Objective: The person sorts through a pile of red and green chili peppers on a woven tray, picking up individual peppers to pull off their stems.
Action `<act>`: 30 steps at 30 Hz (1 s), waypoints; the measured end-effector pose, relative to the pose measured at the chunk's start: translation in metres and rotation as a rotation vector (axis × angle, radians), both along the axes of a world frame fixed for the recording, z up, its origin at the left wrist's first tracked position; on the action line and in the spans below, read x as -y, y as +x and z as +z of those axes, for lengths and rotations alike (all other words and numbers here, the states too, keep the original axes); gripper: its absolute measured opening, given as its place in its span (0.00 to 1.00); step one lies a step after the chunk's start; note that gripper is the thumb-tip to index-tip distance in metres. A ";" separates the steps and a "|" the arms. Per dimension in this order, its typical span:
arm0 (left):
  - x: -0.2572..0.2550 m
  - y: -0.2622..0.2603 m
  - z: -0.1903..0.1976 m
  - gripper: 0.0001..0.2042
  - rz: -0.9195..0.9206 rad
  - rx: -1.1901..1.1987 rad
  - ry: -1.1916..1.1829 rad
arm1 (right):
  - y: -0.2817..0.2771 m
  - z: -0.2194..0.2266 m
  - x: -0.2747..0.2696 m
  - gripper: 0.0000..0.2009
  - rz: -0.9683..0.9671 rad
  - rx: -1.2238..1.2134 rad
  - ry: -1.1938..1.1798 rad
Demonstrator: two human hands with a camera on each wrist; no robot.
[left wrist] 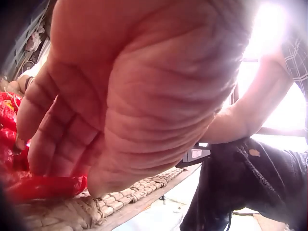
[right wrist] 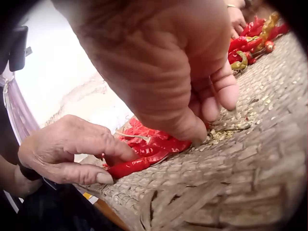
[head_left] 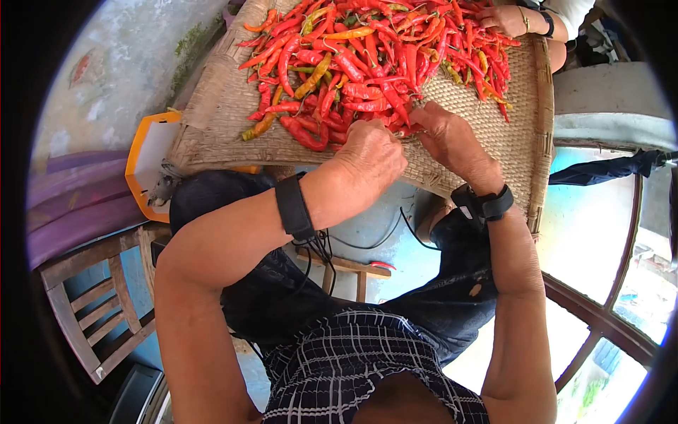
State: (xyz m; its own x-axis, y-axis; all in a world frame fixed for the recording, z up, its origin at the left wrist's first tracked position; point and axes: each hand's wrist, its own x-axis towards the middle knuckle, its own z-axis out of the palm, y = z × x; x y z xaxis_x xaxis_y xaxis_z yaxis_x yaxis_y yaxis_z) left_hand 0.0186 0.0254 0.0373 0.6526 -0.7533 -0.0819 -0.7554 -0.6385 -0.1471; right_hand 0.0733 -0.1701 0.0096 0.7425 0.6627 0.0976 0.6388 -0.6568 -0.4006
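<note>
My left hand (head_left: 367,166) is at the near edge of a heap of red chili peppers (head_left: 367,78). In the right wrist view its thumb and fingers pinch a glossy red chili pepper (right wrist: 130,167); the left wrist view shows this chili (left wrist: 45,186) beside the thumb. My right hand (head_left: 455,141) is close by on the right, fingers bent down over the mat. Its thumb tip (right wrist: 196,137) is right by the peppers, with pale seeds (right wrist: 221,134) beneath. The right index finger is hidden, and I cannot tell whether that hand pinches anything.
The peppers lie on a large woven mat (head_left: 522,134) with a raised rim. Another person's hand (head_left: 503,20) rests at the heap's far right. A wooden chair (head_left: 116,283) stands at left, and dark cables (head_left: 321,247) hang below my left wrist.
</note>
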 end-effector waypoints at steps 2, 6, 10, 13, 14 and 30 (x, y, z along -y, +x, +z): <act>0.002 0.002 -0.004 0.08 0.016 -0.033 -0.016 | 0.000 -0.004 -0.002 0.10 -0.016 0.016 -0.015; -0.001 0.009 -0.005 0.08 0.012 -0.069 -0.079 | 0.001 0.001 0.004 0.04 0.031 0.031 -0.031; -0.006 0.007 -0.002 0.07 -0.013 -0.026 -0.115 | 0.002 0.026 0.020 0.04 0.022 -0.041 -0.105; -0.004 0.006 -0.002 0.07 -0.003 -0.034 -0.134 | 0.006 0.035 0.028 0.03 -0.131 -0.603 0.125; -0.004 0.007 -0.001 0.07 0.008 -0.054 -0.138 | 0.008 0.038 0.031 0.03 -0.136 -0.603 0.128; 0.003 0.011 -0.008 0.06 -0.070 0.007 -0.452 | 0.033 0.063 0.028 0.19 -0.457 -0.616 1.183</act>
State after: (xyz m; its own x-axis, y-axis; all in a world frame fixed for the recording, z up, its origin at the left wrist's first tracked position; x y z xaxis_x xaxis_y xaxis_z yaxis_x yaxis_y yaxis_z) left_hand 0.0294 0.0220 0.0296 0.5980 -0.7548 0.2696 -0.7992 -0.5869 0.1295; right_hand 0.1065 -0.1983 0.0725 0.9938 0.1108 0.0044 -0.0136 0.1611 -0.9868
